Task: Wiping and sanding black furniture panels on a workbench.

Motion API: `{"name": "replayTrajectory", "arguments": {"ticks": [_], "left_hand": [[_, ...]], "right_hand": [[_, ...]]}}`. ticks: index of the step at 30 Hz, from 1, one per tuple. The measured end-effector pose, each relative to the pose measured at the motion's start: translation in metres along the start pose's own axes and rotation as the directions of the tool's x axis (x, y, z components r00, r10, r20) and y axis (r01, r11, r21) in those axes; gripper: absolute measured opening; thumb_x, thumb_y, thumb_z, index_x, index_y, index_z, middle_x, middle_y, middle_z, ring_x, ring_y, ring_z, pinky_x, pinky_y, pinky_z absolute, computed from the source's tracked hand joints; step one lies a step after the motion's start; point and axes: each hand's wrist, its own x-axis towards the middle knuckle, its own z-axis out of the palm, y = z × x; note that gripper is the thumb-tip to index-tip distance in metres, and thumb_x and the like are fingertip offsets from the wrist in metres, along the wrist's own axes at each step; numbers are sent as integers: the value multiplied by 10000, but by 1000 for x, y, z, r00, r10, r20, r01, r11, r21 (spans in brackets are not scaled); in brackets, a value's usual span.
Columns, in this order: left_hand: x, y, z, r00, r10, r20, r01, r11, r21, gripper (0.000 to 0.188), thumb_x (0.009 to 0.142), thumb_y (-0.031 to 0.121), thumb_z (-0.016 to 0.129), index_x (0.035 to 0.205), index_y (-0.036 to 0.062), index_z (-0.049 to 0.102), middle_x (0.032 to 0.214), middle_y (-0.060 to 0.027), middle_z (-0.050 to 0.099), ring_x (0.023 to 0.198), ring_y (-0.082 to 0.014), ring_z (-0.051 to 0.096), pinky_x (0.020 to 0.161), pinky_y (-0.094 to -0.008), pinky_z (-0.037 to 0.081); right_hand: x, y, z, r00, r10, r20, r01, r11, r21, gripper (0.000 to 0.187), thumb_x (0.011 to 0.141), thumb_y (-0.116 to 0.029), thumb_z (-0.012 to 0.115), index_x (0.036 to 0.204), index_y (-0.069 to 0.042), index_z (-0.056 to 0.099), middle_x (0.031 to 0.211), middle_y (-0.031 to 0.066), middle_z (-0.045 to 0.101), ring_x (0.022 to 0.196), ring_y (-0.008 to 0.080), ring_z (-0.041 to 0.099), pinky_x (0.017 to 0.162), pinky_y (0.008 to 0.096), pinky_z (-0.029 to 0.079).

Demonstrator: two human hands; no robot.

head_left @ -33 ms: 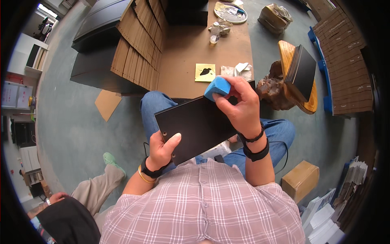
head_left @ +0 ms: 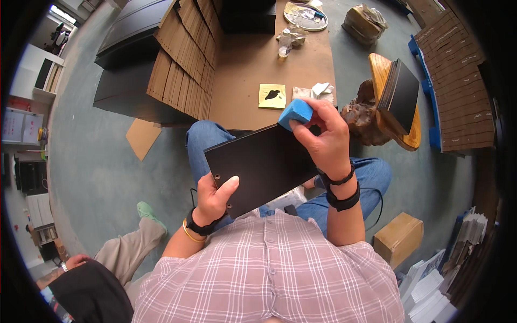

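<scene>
My left hand (head_left: 215,198) grips the near-left end of a black board (head_left: 258,164), its thumb flat on the top face. Small round holes show in the board's left edge. Between the thumb and fingers of my right hand (head_left: 327,134) is a blue sponge block (head_left: 295,113), held at the board's far long edge. The board lies tilted above my lap, its far right end partly hidden by my right hand. Beyond it, a yellow square (head_left: 272,96) with a black smear lies on the brown work surface (head_left: 242,102), beside a crumpled white cloth (head_left: 321,92).
Stacked panels (head_left: 180,70) stand at the left of the work surface. Black boards (head_left: 397,97) rest on a wooden stool (head_left: 380,70) to the right. A cardboard box (head_left: 398,239) sits on the floor at my right. Another person's leg (head_left: 121,253) extends in at lower left.
My right hand and the blue sponge have shifted a little to the right along the board's far edge. My left hand and the board stay nearly in place.
</scene>
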Motion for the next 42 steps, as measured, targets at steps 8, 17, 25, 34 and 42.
{"name": "replayTrajectory", "arguments": {"ticks": [8,17,25,34,42], "left_hand": [[-4,0,-15,999,-45,-15,45,999,-7,194,876,137,568,986,-23,583,822,-25,607,721,-94,546,649,-232,444],[-1,-5,-21,996,-45,-78,43,999,-32,211,862,150,580,990,-17,587,869,-29,608,764,-104,555,687,-237,445],[-1,-3,-30,995,-51,-84,47,998,-48,224,837,111,573,1015,-24,585,900,-40,611,781,-113,564,700,-240,451],[5,0,-31,986,-107,-127,86,983,-161,249,840,116,551,1037,-35,574,920,-59,616,787,-125,585,702,-240,468],[2,-3,-40,988,-111,-110,93,983,-157,270,832,122,558,1051,-35,568,934,-65,618,791,-132,594,706,-244,478]], "right_hand": [[12,55,-54,982,142,-127,-156,982,-109,330,740,-60,705,1059,-7,638,849,43,594,681,95,571,639,226,488],[10,11,-16,996,-7,92,4,999,35,321,730,-70,701,1035,2,633,817,55,578,667,105,562,631,228,484],[24,60,-55,987,132,-96,-147,972,-183,308,734,-89,698,1018,15,636,803,47,579,654,102,556,626,229,485],[27,48,-44,997,72,-16,-74,988,-135,314,731,-97,688,1031,-17,643,816,48,576,657,102,551,630,236,482],[36,78,-65,992,93,-90,-119,928,-354,314,720,-112,694,1016,-17,651,805,65,563,650,134,538,644,267,490]]}}
